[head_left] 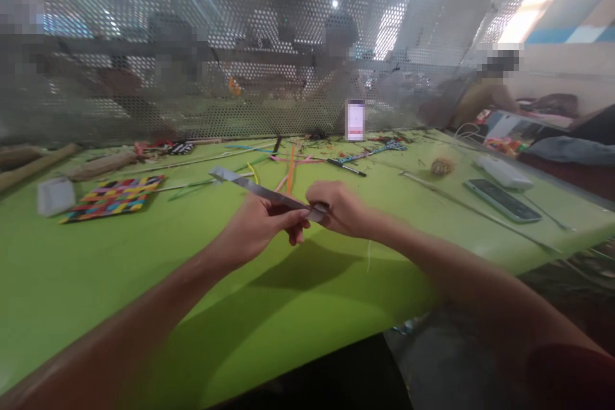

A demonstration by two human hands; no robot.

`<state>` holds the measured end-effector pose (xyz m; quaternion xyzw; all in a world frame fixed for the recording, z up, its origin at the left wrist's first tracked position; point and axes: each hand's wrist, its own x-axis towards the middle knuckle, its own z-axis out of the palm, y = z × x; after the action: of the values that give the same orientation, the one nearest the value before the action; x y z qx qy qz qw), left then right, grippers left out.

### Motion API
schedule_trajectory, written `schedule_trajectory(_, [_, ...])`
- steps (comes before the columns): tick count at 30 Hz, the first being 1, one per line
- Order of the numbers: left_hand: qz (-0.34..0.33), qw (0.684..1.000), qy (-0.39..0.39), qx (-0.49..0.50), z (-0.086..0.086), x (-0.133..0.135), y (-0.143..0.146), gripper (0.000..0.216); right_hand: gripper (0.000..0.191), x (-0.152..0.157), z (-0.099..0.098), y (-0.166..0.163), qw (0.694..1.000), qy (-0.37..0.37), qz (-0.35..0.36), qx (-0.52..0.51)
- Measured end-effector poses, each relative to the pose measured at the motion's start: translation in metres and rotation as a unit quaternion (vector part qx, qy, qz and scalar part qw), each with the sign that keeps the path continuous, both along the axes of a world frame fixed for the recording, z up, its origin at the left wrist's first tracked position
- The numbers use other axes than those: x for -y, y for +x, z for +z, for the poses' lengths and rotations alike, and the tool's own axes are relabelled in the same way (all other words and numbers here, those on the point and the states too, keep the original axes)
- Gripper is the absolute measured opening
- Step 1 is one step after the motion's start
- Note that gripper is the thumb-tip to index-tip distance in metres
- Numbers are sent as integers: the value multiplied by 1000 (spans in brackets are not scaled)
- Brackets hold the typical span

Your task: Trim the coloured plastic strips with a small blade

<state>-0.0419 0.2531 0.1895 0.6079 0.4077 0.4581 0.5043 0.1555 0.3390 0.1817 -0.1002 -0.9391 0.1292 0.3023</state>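
A flat grey strip (257, 188) runs from its free end at the upper left down to both hands, above the green table. My left hand (262, 221) is closed on it, the thumb pressing along its edge near the right end. Close beside, my right hand (339, 208) is curled into a fist around that right end, where a short pale piece shows between the fingers. What the strip is made of I cannot tell. Behind the hands lie an orange strip (291, 170), a yellow strip (254, 173) and a black pen (346, 168).
A colourful woven mat (118, 197) and a white block (56, 197) lie on the left of the green table (240, 314). Rightward are a phone (502, 200), a white case (503, 172) and a brown ball (442, 166). A perforated metal screen (288, 102) borders the back.
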Motion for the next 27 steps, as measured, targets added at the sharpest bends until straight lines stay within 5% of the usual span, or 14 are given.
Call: schedule_trajectory(27, [-23, 999, 13, -38, -2, 7, 3, 16, 33, 11, 4, -3, 999, 22, -25, 40])
